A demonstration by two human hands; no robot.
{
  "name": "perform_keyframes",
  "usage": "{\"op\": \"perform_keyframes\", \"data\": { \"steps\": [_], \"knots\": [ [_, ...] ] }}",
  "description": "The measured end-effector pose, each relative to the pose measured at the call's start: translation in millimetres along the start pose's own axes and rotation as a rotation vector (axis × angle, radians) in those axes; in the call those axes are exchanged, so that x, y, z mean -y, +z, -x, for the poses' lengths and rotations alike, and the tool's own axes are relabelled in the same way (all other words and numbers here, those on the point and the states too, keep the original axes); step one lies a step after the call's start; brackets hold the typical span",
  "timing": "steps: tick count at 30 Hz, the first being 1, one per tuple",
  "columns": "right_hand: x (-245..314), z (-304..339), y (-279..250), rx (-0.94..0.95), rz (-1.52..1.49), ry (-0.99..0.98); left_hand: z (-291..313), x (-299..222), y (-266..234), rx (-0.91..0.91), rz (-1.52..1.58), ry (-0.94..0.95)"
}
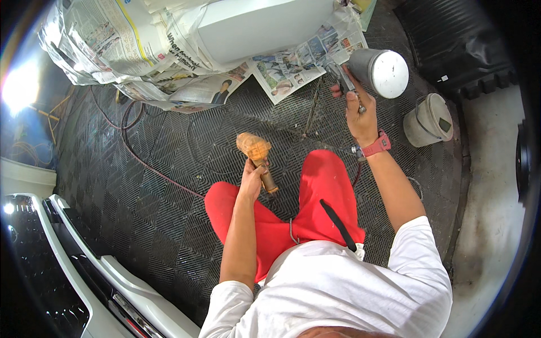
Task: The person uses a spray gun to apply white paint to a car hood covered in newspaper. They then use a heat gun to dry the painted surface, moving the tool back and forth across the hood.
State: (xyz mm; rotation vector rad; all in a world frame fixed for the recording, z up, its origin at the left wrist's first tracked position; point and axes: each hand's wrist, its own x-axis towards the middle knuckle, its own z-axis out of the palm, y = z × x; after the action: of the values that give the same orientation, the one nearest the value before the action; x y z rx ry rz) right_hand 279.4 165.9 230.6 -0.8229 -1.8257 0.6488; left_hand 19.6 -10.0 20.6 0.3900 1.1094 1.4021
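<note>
My left hand [251, 179] is wrapped round the handle of an orange-brown gun-shaped blower [255, 147], its wide head tilted up and away from my left knee. Out to the right, my right hand [362, 112] grips a metal spray gun [341, 79]. On the gun's right side sits a large grey cup [369, 66] with a white round end facing me. A hose fitting and a thin hose run near my right wrist. In front of the spray gun is a white panel [253, 28] framed by masking newspaper [298, 67].
A dirty white bucket [428, 121] with a handle stands at the right. A dark red air hose [146, 163] loops over the black ridged floor mat [163, 214]. White car parts [129, 287] lie at lower left. A bright lamp [21, 84] shines at far left.
</note>
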Motion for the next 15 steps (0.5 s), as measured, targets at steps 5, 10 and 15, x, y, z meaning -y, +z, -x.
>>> {"op": "perform_keyframes", "data": {
  "steps": [5,10,15],
  "knots": [
    [-19,18,28,0.105,-0.008,-0.067,0,2,2,0.018,0.0,0.004],
    [-22,26,91,0.174,-0.046,-0.17,1,4,4,0.019,-0.056,-0.007],
    [-24,15,103,0.208,0.058,-0.246,3,8,4,-0.016,-0.073,-0.024]
  ]
}}
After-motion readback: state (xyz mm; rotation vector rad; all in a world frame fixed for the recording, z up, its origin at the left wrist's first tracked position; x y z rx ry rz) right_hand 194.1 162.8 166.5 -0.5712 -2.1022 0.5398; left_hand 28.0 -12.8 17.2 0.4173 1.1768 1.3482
